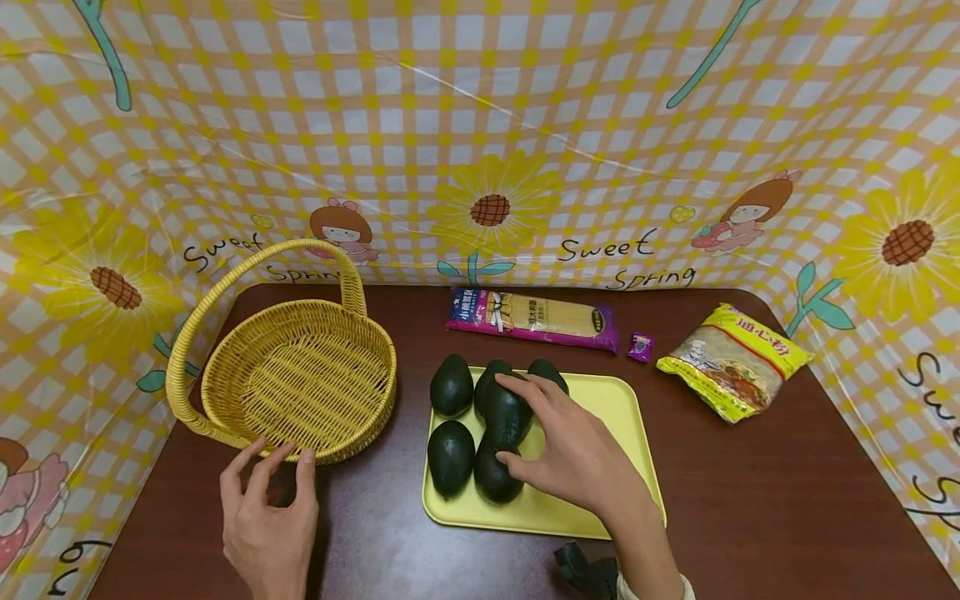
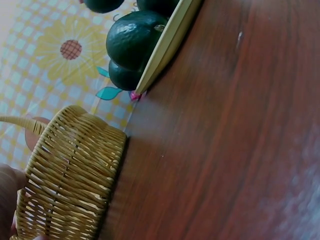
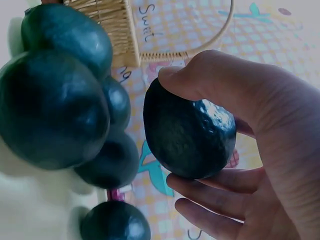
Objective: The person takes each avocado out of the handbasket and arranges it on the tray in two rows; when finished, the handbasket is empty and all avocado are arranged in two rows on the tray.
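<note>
My right hand (image 1: 573, 442) holds a dark green avocado (image 1: 507, 414) between thumb and fingers, above the yellow tray (image 1: 600, 400). In the right wrist view the gripped avocado (image 3: 187, 130) shows whole, thumb on one side and fingers on the other. Several more avocados lie on the tray, among them one at its near left (image 1: 451, 458) and one at its far left (image 1: 452, 386); the hand partly covers others. The left hand (image 1: 268, 517) touches the near rim of a wicker basket (image 1: 382, 408) with its fingertips. Nothing lies in the basket, whose tall handle (image 1: 225, 279) arches over its left side.
Behind the tray lies a purple noodle packet (image 1: 532, 319), beside a small purple wrapped sweet (image 1: 640, 347). A yellow food bag (image 1: 731, 362) is at the right. Near the front edge, a black object (image 1: 588, 571) sits by the right wrist. Patterned cloth (image 1: 487, 100) surrounds the brown table (image 1: 390, 533).
</note>
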Available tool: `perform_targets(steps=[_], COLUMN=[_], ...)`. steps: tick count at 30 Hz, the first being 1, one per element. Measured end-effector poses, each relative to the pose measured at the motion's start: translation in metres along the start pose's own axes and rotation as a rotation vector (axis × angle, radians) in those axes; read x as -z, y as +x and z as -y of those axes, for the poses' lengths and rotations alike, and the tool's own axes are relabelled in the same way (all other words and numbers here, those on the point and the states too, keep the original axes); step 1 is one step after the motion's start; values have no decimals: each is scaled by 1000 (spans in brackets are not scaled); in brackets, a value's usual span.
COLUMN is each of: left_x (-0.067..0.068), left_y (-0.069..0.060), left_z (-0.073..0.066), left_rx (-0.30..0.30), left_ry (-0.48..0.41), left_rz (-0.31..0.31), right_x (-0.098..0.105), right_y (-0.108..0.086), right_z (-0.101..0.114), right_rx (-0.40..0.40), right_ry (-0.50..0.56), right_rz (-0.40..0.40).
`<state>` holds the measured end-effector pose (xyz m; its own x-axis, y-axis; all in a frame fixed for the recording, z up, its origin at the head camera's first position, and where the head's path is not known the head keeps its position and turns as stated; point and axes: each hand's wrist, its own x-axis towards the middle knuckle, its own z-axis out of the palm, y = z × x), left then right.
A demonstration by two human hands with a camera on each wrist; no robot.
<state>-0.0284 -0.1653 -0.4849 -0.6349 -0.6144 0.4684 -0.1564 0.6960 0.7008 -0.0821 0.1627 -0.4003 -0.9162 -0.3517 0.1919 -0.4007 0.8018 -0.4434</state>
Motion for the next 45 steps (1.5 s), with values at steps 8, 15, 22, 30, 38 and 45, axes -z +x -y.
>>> perform_targets(steps=[8, 15, 22, 30, 38, 45], left_x=[1, 2, 1, 2, 2, 2], left_y=[-1, -2, -2, -1, -1, -1], left_z=[0, 0, 1, 1, 0, 0], left_rx=[11, 3, -2, -7, -10, -3], left_ry=[7, -9, 0, -1, 0, -7], left_rz=[8, 2, -1, -1, 13, 14], right_x=[0, -3, -6, -9, -14, -17], right_y=[-14, -23, -31, -42, -49, -54], right_z=[-14, -24, -34, -39, -44, -47], right_rx=[14, -23, -34, -32, 17, 18], right_ry=[10, -2, 15, 32, 14, 8], right_rz=[-20, -5, 2, 20, -2, 17])
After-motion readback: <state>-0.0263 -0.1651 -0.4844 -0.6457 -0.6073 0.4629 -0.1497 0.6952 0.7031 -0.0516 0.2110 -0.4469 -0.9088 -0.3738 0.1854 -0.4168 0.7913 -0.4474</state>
